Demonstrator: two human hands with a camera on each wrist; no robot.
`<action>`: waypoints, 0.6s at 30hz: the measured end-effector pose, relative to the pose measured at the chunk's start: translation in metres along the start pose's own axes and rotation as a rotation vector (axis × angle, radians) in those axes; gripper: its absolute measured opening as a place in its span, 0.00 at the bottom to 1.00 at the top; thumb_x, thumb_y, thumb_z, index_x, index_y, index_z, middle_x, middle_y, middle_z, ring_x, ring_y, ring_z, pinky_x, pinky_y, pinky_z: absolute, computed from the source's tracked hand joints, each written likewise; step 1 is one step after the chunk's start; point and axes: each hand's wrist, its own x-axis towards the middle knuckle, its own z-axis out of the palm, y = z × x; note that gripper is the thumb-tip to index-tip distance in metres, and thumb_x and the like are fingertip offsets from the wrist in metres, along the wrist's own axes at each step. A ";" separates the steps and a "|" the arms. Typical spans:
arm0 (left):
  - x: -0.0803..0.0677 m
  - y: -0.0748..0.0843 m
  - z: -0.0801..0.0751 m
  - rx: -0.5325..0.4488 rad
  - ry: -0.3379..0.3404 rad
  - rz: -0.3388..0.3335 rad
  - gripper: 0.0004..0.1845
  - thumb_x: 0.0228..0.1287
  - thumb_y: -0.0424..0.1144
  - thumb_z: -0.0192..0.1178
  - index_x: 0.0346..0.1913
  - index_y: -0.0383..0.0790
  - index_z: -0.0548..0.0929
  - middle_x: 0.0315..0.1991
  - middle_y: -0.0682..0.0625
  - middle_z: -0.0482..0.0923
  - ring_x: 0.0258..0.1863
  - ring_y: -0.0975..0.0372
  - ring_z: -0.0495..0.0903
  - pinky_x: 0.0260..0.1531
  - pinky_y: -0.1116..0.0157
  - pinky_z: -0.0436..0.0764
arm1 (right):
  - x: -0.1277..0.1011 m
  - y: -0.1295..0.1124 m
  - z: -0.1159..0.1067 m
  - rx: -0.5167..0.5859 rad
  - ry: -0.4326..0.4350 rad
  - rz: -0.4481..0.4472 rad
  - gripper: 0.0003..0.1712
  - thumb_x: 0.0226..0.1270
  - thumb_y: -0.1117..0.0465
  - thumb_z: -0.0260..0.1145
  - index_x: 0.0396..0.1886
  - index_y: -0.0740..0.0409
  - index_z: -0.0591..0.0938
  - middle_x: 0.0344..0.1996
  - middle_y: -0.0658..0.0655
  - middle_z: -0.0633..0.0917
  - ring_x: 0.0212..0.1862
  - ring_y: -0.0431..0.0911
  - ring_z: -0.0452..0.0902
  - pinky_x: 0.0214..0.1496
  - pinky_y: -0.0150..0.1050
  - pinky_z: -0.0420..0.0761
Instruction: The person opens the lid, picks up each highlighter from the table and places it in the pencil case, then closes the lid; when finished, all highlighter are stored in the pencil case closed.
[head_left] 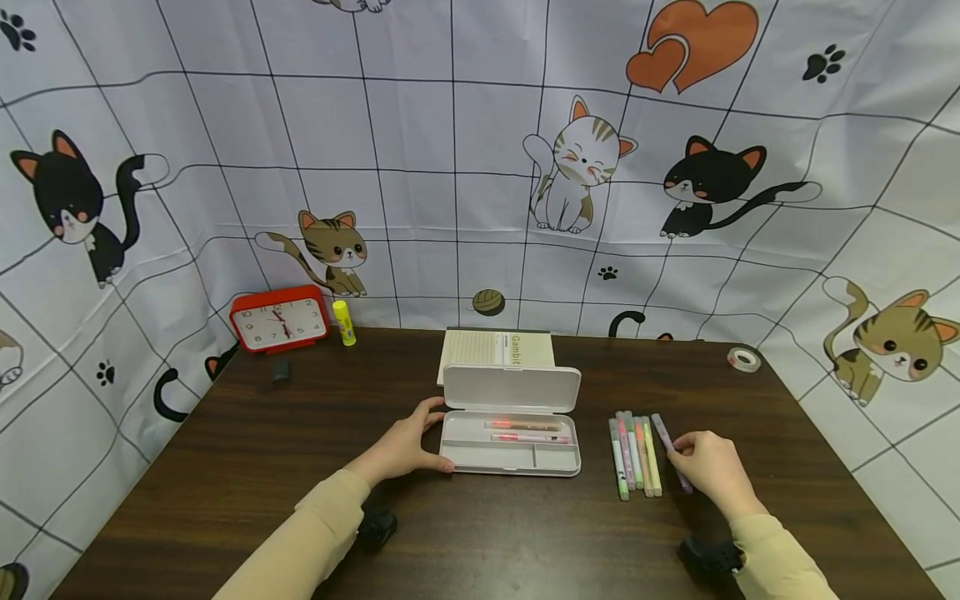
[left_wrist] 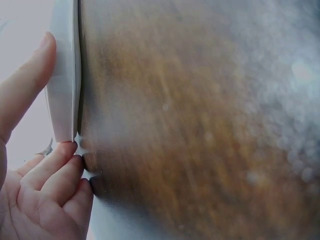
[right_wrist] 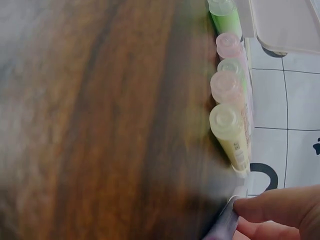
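A white pencil case (head_left: 487,457) lies with its lid (head_left: 512,388) raised at the back. In its rear compartment are an orange pen (head_left: 522,425) and a pink pen (head_left: 529,438). My left hand (head_left: 401,446) grips the case's left end, thumb at the front corner and fingers toward the back; the left wrist view shows thumb and fingers around the case wall (left_wrist: 62,100). To the right, my right hand (head_left: 712,467) pinches a purple marker (head_left: 662,427) between thumb and fingers. Left of it several pastel markers (head_left: 636,454) lie side by side, a yellow marker (right_wrist: 232,135) nearest.
Behind the case lies a notepad (head_left: 468,347). A red clock (head_left: 279,319), a yellow glue stick (head_left: 343,323) and a small dark block (head_left: 281,371) stand at the back left. A tape roll (head_left: 744,359) sits back right. A cat-print curtain (head_left: 420,200) borders the table.
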 end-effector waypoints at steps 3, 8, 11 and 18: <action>0.000 0.000 0.000 -0.003 0.003 -0.006 0.56 0.43 0.46 0.77 0.72 0.37 0.52 0.66 0.39 0.68 0.68 0.47 0.62 0.64 0.47 0.61 | 0.000 0.002 -0.001 0.007 0.012 0.005 0.10 0.56 0.65 0.63 0.31 0.71 0.83 0.23 0.58 0.84 0.24 0.45 0.76 0.28 0.44 0.77; 0.000 0.000 -0.001 0.000 0.007 -0.008 0.57 0.42 0.47 0.77 0.72 0.37 0.52 0.66 0.39 0.68 0.68 0.47 0.62 0.64 0.47 0.61 | -0.001 0.004 -0.003 0.007 0.014 0.005 0.09 0.55 0.67 0.63 0.32 0.71 0.83 0.22 0.56 0.83 0.22 0.44 0.75 0.26 0.43 0.76; 0.000 -0.001 -0.001 0.003 0.010 -0.004 0.57 0.43 0.47 0.77 0.72 0.36 0.52 0.65 0.39 0.68 0.68 0.47 0.62 0.64 0.46 0.61 | -0.002 0.005 -0.004 -0.014 0.025 -0.001 0.08 0.54 0.67 0.64 0.31 0.69 0.83 0.22 0.55 0.81 0.22 0.45 0.73 0.26 0.43 0.74; 0.002 0.000 0.001 0.002 0.008 -0.010 0.57 0.43 0.47 0.77 0.72 0.37 0.53 0.65 0.39 0.68 0.68 0.48 0.62 0.64 0.47 0.61 | -0.004 0.006 -0.009 -0.019 0.073 -0.046 0.06 0.52 0.66 0.63 0.30 0.65 0.82 0.22 0.53 0.79 0.23 0.45 0.69 0.24 0.39 0.69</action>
